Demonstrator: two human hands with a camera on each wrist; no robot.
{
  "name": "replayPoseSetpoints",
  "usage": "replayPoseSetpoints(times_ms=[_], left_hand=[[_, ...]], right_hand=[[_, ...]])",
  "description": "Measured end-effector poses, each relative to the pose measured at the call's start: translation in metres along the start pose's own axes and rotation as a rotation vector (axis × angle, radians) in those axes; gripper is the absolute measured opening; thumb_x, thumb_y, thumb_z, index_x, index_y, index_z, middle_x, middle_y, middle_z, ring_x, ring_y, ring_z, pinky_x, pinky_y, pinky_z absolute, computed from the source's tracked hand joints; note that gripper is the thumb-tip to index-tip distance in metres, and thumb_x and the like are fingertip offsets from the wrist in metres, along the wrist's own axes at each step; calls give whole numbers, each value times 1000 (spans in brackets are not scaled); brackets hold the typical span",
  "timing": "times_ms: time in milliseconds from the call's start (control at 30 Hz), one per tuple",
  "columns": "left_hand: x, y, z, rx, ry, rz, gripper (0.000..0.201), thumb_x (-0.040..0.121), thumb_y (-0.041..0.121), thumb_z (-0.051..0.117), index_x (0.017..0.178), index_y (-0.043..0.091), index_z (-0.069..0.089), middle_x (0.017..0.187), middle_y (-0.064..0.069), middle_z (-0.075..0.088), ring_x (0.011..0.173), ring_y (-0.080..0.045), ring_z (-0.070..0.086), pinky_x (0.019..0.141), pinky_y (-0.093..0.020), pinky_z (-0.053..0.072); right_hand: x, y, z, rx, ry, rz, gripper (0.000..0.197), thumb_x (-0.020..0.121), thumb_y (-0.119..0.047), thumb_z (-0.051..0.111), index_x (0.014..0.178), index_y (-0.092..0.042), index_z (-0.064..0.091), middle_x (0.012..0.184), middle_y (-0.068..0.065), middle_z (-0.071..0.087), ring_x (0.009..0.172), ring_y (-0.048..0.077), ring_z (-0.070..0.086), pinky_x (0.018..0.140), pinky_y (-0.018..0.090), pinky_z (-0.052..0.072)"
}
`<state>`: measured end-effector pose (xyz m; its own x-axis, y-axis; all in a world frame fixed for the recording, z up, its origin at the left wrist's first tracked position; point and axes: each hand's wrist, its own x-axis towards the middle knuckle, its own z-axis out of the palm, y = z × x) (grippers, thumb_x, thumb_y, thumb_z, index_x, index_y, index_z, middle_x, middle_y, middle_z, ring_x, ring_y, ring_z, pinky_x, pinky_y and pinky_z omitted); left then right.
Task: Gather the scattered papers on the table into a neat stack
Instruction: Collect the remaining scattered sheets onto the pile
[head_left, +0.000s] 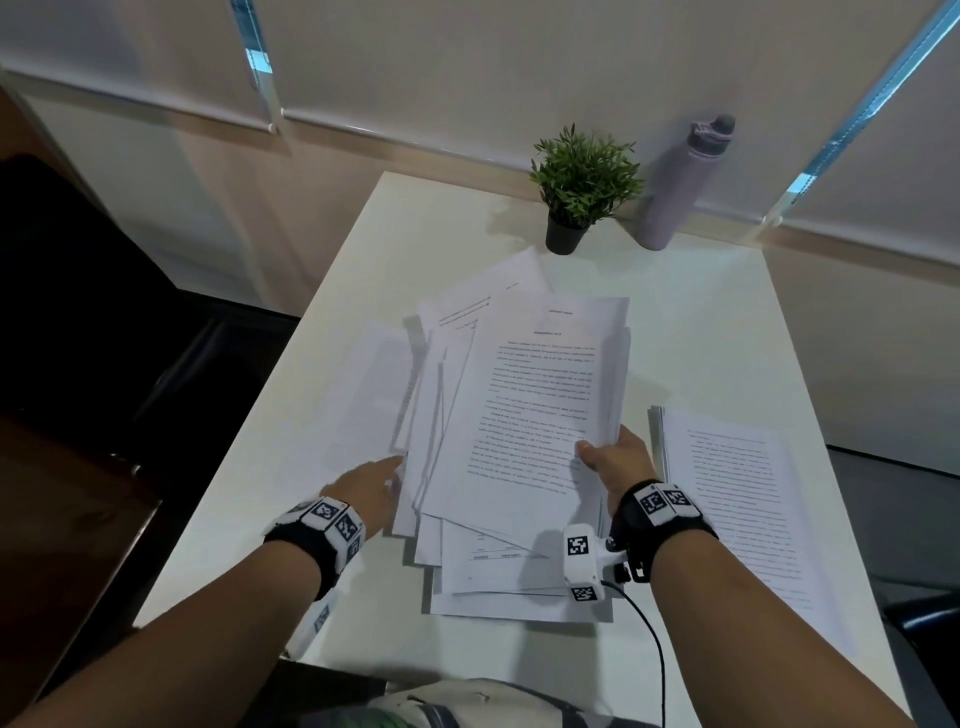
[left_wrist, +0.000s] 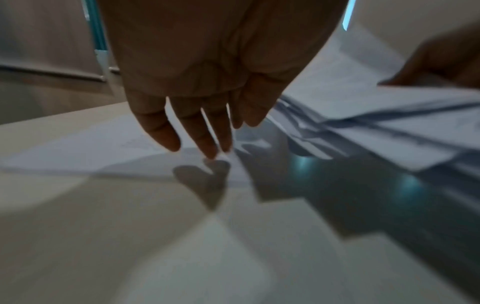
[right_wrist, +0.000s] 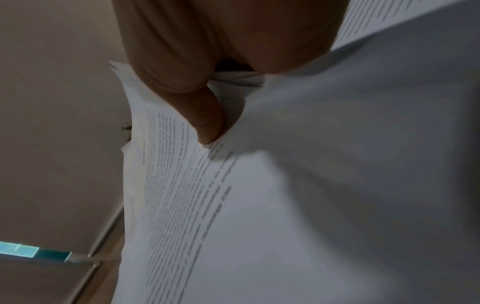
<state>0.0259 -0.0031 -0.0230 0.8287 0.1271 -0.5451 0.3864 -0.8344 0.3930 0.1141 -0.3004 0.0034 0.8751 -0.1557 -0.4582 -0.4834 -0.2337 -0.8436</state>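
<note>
A loose bundle of white printed paper sheets (head_left: 524, 415), thin, floppy and slippery, is pinched at its near right edge by the right hand (head_left: 615, 460) above the white tabletop (head_left: 701, 332); the left hand (head_left: 371, 486), fingers (left_wrist: 207, 142) straight and slightly spread, should support the opposite edge.

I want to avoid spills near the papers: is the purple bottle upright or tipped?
Upright. The purple bottle stands on its base at the table's far edge, cap on top.
</note>
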Motion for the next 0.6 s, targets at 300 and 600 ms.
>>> replayPoseSetpoints(times_ms=[300, 600], left_hand=[[4, -35, -28, -414, 385, -478, 49, 94, 35, 39, 136, 9, 41, 145, -18, 34, 129, -40, 37, 106, -48, 32], [6, -45, -20, -508, 153, -465, 76, 89, 54, 45, 145, 6, 27, 152, -14, 30, 137, -33, 34, 111, -42, 29]], right_hand=[[-8, 10, 63, -96, -139, 29, 35, 84, -1, 62, 119, -3, 60, 108, 12, 65, 97, 28, 61, 91, 37, 50], [-1, 8, 96, -315, -254, -98, 38, 88, -12, 57, 126, -11, 51, 118, 6, 58, 109, 24, 57, 99, 36, 47]])
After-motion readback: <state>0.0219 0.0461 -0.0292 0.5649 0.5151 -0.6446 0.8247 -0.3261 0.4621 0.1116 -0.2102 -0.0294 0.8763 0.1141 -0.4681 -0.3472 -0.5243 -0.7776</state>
